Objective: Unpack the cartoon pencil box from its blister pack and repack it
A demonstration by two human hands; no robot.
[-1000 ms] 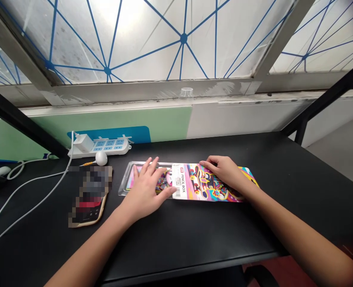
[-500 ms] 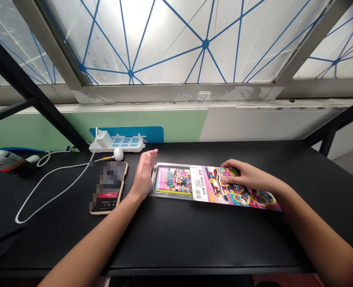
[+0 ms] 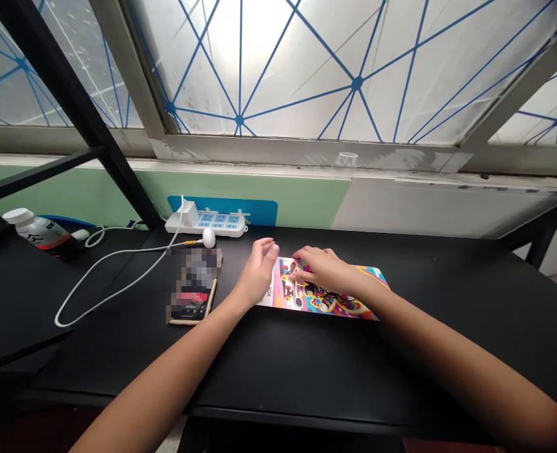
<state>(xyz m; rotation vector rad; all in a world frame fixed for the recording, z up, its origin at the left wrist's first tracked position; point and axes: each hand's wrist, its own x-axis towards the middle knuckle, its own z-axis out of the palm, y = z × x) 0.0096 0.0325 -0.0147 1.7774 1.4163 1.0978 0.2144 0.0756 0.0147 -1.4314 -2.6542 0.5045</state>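
A colourful pencil box package [image 3: 335, 296] with a printed card sleeve lies flat on the black table [image 3: 306, 358]. My left hand [image 3: 258, 274] stands on edge against the package's left end, fingers straight and together, covering that end. My right hand [image 3: 323, 269] lies palm down on top of the package near its left part, fingers stretched flat over the sleeve. Neither hand lifts the package off the table.
A phone [image 3: 192, 293] lies left of the package. Behind it a white power strip [image 3: 212, 221] with a charger, a white cable [image 3: 112, 264] and a small white ball-shaped object [image 3: 208, 236]. A bottle [image 3: 37, 231] lies at the far left. A black frame post [image 3: 84, 119] rises at the left.
The clear left end of the package no longer shows; the sleeve now reaches my left hand. My right hand has moved left along the package. The camera has turned left.
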